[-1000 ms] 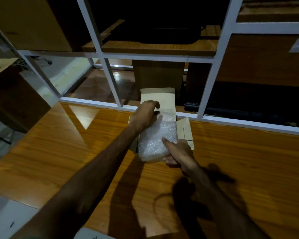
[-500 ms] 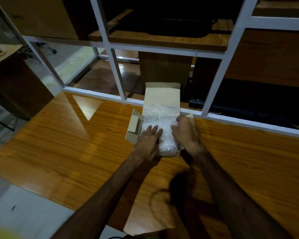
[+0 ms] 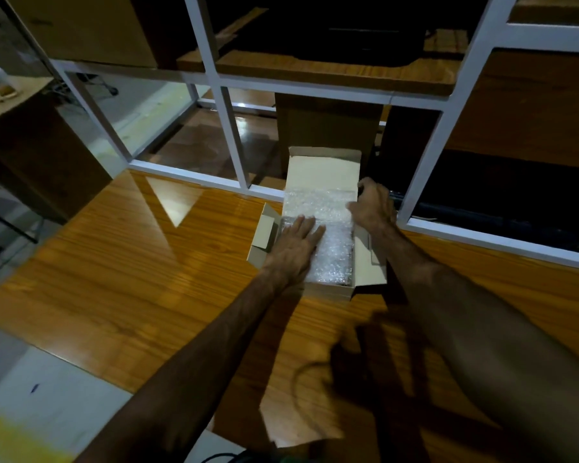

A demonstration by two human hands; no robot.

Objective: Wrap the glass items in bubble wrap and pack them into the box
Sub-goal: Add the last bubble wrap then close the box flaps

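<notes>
With the bubble-wrapped bundle point(image 3: 328, 235) lying inside the box point(image 3: 328, 289), the left hand point(image 3: 296, 247) pressing flat and released at 9 o'clock and the right hand point(image 3: 371, 208) pinching the wrap's 2 o'clock corner, hard pressing could crack the glass.

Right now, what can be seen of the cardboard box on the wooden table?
The cardboard box is small, plain brown and open, near the table's far edge by the white frame. Its lid stands up at the back, pale inside; side flaps splay left and right. A bubble-wrapped bundle fills the inside; its contents are hidden. The left hand lies flat on the wrap, and the right hand is at the far right corner.
</notes>
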